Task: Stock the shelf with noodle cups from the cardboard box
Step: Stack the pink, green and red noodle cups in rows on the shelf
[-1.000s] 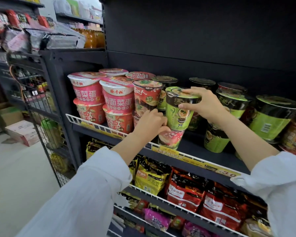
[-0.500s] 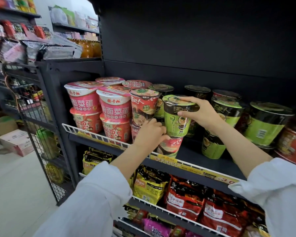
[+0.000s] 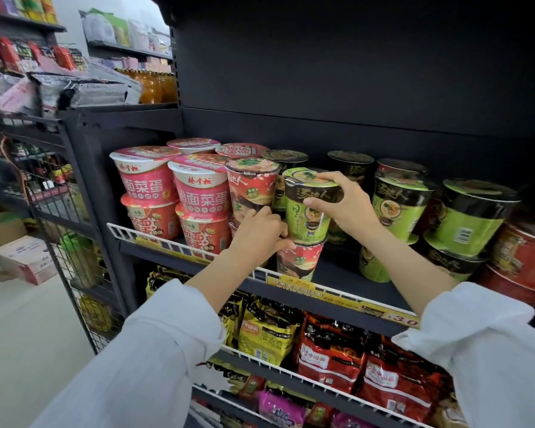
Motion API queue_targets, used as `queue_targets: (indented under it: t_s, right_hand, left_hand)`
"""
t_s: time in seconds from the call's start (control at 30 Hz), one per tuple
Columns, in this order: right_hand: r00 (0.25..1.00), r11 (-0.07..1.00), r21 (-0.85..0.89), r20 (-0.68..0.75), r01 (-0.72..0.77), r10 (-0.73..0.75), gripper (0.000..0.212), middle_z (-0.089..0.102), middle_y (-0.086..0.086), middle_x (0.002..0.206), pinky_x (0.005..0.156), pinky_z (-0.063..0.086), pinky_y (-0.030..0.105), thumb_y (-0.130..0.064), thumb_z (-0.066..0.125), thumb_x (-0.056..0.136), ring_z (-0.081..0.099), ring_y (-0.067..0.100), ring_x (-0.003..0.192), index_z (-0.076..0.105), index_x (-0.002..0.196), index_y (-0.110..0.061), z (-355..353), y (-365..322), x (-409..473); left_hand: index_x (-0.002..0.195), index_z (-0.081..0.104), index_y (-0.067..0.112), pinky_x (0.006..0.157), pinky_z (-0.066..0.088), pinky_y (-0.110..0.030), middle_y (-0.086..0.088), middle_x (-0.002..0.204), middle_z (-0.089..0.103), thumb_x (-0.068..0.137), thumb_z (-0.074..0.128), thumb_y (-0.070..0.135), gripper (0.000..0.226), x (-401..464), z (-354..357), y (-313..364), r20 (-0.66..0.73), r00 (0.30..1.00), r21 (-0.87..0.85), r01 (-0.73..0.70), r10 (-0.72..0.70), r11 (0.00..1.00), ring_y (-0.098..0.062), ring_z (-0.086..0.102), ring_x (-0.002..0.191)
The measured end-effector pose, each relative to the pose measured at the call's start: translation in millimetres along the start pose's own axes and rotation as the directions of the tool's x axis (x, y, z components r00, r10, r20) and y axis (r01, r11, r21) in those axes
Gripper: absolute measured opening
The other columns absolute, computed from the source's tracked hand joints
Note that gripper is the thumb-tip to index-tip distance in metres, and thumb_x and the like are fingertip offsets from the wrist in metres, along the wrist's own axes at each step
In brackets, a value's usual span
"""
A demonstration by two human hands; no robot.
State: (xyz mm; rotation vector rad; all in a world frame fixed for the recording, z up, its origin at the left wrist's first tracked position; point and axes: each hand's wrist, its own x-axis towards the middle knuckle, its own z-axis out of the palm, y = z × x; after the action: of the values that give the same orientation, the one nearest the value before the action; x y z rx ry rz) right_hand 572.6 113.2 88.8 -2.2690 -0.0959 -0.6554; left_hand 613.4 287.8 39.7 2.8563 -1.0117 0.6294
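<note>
Here your right hand (image 3: 346, 205) grips the green plastic-wrapped noodle cup (image 3: 308, 208) by its lid rim, thumb on the front, probably to keep it straight on the red noodle cup (image 3: 300, 261) under it. Your left hand (image 3: 260, 231) pinches where both cups meet. Left of the grip stand the pink noodle bowls (image 3: 173, 196), right the green-black cups (image 3: 396, 208), so the place is narrow. Below runs the white wire shelf rail (image 3: 155, 236).

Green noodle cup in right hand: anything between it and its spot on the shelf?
Nothing visible. The green noodle cup already sits on the red cup at the shelf front. The right hand grips its top; the left hand holds the joint between the cups.
</note>
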Motion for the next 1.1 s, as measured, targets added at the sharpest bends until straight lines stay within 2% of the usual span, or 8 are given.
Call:
queue_targets:
  t_s: [0.1,0.23,0.4,0.57,0.67,0.8,0.97,1.1]
  right_hand:
    - [0.999,0.999,-0.041,0.035,0.000,0.001,0.058,0.056,0.002,0.127,0.091,0.043,0.028,-0.041,0.073,0.077,0.049,0.017,0.119,0.050,0.129,-0.028,-1.7,-0.5,1.3]
    - [0.985,1.000,-0.016,0.174,-0.016,0.018,0.055,0.053,-0.003,0.133,0.089,0.041,0.026,-0.029,0.069,0.084,0.050,0.016,0.120,0.047,0.134,-0.028,-13.7,-2.2,4.5]
    - [0.992,0.999,-0.046,0.126,0.000,0.006,0.058,0.056,-0.005,0.130,0.086,0.040,0.022,-0.033,0.071,0.082,0.049,0.008,0.110,0.049,0.135,-0.027,-11.8,-5.5,1.5]
    - [0.995,0.994,-0.109,0.096,0.013,-0.002,0.058,0.058,-0.002,0.130,0.100,0.043,0.036,-0.039,0.072,0.079,0.048,0.020,0.123,0.050,0.132,-0.028,-8.0,-5.4,2.5]
    - [0.995,0.994,-0.110,0.096,0.003,0.008,0.057,0.057,-0.001,0.130,0.100,0.043,0.036,-0.038,0.071,0.080,0.047,0.020,0.124,0.050,0.132,-0.028,-7.7,-4.9,2.6]
    - [0.995,0.996,-0.093,0.095,-0.006,0.015,0.055,0.056,-0.001,0.131,0.093,0.042,0.028,-0.036,0.070,0.082,0.050,0.019,0.122,0.049,0.132,-0.029,-8.5,-5.2,0.4]
    - [0.994,0.996,-0.082,0.110,-0.015,0.024,0.056,0.055,-0.002,0.133,0.086,0.042,0.023,-0.035,0.069,0.083,0.053,0.018,0.119,0.047,0.134,-0.028,-12.3,-6.2,-4.4]
    - [0.997,0.998,-0.023,0.048,-0.054,0.055,0.070,0.057,0.004,0.131,0.081,0.039,0.023,-0.027,0.071,0.082,0.056,0.018,0.111,0.032,0.140,-0.025,-7.9,-11.2,-10.9]
  left_hand:
    - [0.107,0.068,0.019,0.090,0.033,-0.033,0.002,0.106,0.064,0.085,0.057,0.052,0.042,0.6,-2.4,1.5,-0.019,1.000,-0.022,0.006,-0.006,1.000,-0.020,0.045,0.108]
    - [0.113,0.064,0.018,0.092,0.036,-0.034,0.003,0.118,0.061,0.086,0.061,0.043,0.036,-0.5,-6.1,-14.4,0.057,0.998,-0.198,-0.013,0.025,0.980,-0.019,0.043,0.114]
    - [0.126,0.057,0.016,0.102,0.038,-0.035,-0.002,0.129,0.058,0.091,0.057,0.035,0.040,-11.4,2.5,-23.6,0.120,0.993,-0.292,0.040,-0.005,0.955,-0.019,0.046,0.122]
    - [0.111,0.064,0.014,0.090,0.038,-0.032,0.000,0.111,0.063,0.089,0.056,0.044,0.038,-9.8,4.5,-9.8,0.005,0.996,-0.215,0.089,-0.090,0.972,-0.020,0.051,0.108]
    - [0.102,0.065,0.016,0.093,0.034,-0.034,0.002,0.104,0.062,0.086,0.056,0.050,0.039,-8.9,6.3,0.5,-0.039,0.991,-0.148,0.118,-0.125,0.982,-0.019,0.049,0.105]
    - [0.107,0.062,0.016,0.099,0.033,-0.036,0.001,0.109,0.059,0.087,0.054,0.051,0.041,-9.3,8.0,7.3,-0.047,0.992,-0.135,0.107,-0.114,0.985,-0.019,0.049,0.110]
    - [0.123,0.057,0.017,0.099,0.038,-0.034,0.001,0.125,0.054,0.092,0.056,0.035,0.036,-20.8,6.8,-6.9,-0.001,0.992,-0.270,0.123,-0.128,0.955,-0.019,0.048,0.117]
    - [0.128,0.056,0.012,0.097,0.043,-0.039,-0.005,0.132,0.052,0.092,0.047,-0.001,0.040,-23.5,6.2,-11.3,0.073,0.991,-0.281,0.126,-0.110,0.951,-0.024,0.047,0.119]
